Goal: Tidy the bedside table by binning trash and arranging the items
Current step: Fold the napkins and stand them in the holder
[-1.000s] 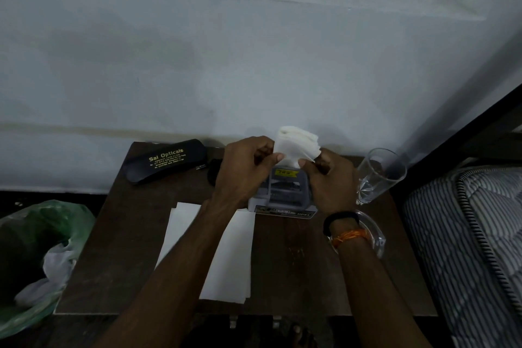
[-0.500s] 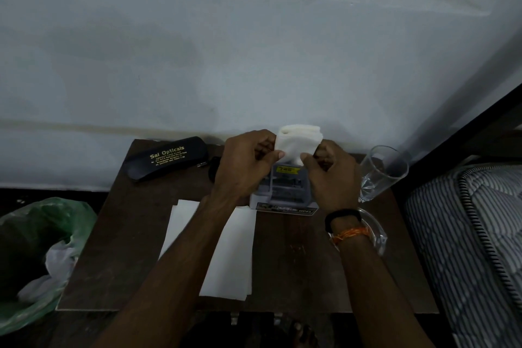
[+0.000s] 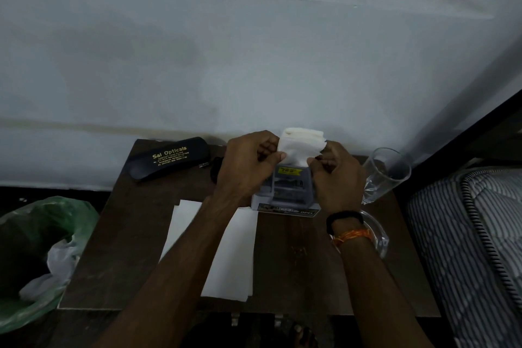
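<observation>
A folded stack of white tissues stands out of the top of a small grey box at the back middle of the dark wooden bedside table. My left hand pinches the stack's left edge. On its right edge, my right hand grips it. Both hands also flank the box. A green bin bag with white trash inside sits on the floor to the left of the table.
A black spectacle case lies at the table's back left. White paper sheets lie under my left forearm. A clear drinking glass stands at the right, with a glass dish under my right wrist. A striped mattress borders the right side.
The tissue stack has been pressed flatter and squarer between my fingers. Both hands have stayed at the box.
</observation>
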